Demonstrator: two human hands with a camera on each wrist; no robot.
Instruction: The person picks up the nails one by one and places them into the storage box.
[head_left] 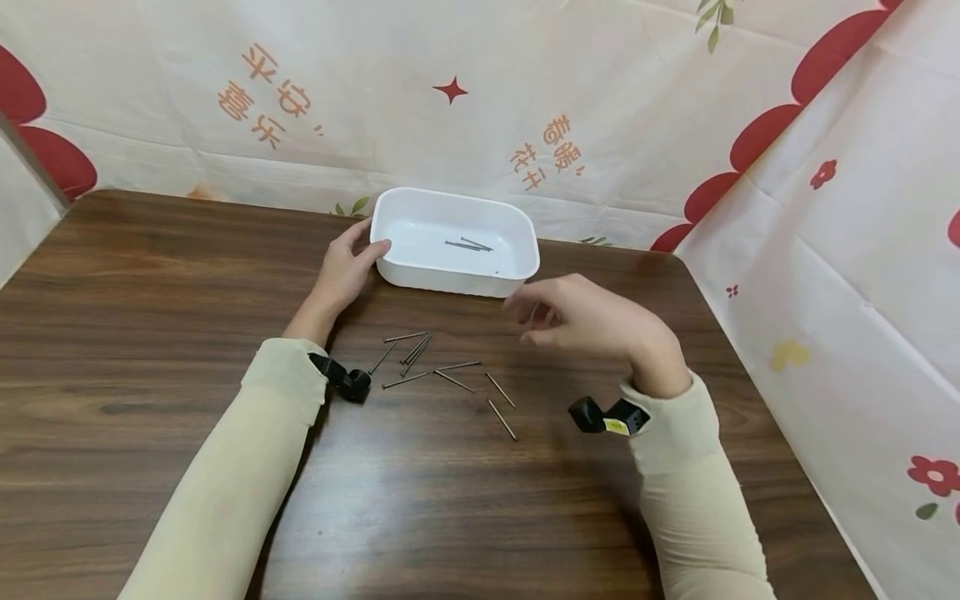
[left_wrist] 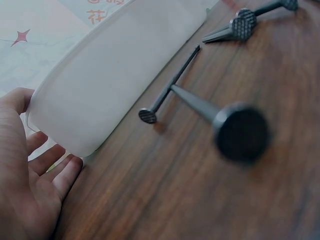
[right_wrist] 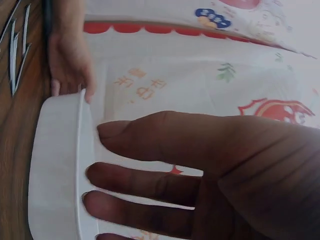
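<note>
A white plastic box (head_left: pixel 450 279) stands towards the back of the table, with a few nails (head_left: pixel 468 245) lying on its floor. My left hand (head_left: pixel 343 271) holds its left end, thumb on the rim and fingers against the outside wall, as the left wrist view also shows. Just off the box's front right corner is my right hand (head_left: pixel 581 321), raised over the table, its fingers loosely bent and apart. Nothing shows between the thumb and fingers in the right wrist view. Several loose nails (head_left: pixel 416 350) lie scattered on the wood between the two arms.
The dark wooden table (head_left: pixel 420 517) reaches back to a white printed cloth (head_left: pixel 360 100), close behind the box. More cloth (head_left: pixel 840 275) hangs along the right side. Two nails, one of them this nail (head_left: pixel 502 419), lie nearest the right forearm.
</note>
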